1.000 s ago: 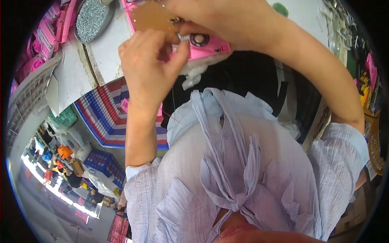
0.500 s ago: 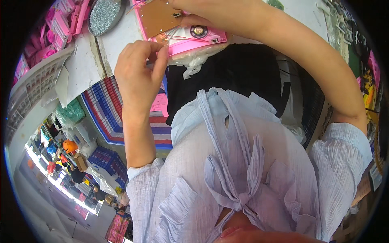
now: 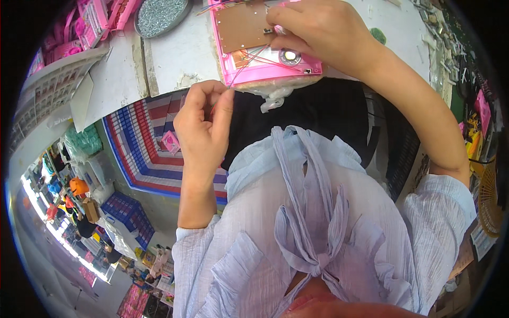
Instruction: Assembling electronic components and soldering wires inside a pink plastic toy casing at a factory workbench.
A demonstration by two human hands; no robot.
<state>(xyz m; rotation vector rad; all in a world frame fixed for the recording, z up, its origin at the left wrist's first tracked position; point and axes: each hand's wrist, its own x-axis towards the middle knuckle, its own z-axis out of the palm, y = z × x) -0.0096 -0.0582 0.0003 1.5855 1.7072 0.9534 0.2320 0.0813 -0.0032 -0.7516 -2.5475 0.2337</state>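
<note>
A pink plastic housing (image 3: 246, 78) lies near the table's front edge, on clear plastic wrapping (image 3: 274, 93). Over its upper part sits a brown circuit board (image 3: 241, 29) with a small black switch at its right edge. My left hand (image 3: 204, 124) pinches the ends of thin wires (image 3: 245, 69) that run out of the housing. At the board's right edge, the curled fingers of my right hand (image 3: 318, 29) grip it beside the switch. Just below them is a round speaker (image 3: 289, 56) inside the housing.
A round dish (image 3: 159, 16) of small silvery screws stands at the back left, beside a heap of pink plastic housings (image 3: 87, 24). A striped red, white and blue crate (image 3: 143, 153) stands below the table. Small parts line the right side.
My left hand has drawn down, away from the board, pulling the pinched wires out over the housing's front edge. The view has shifted; my right hand stays by the board's edge.
</note>
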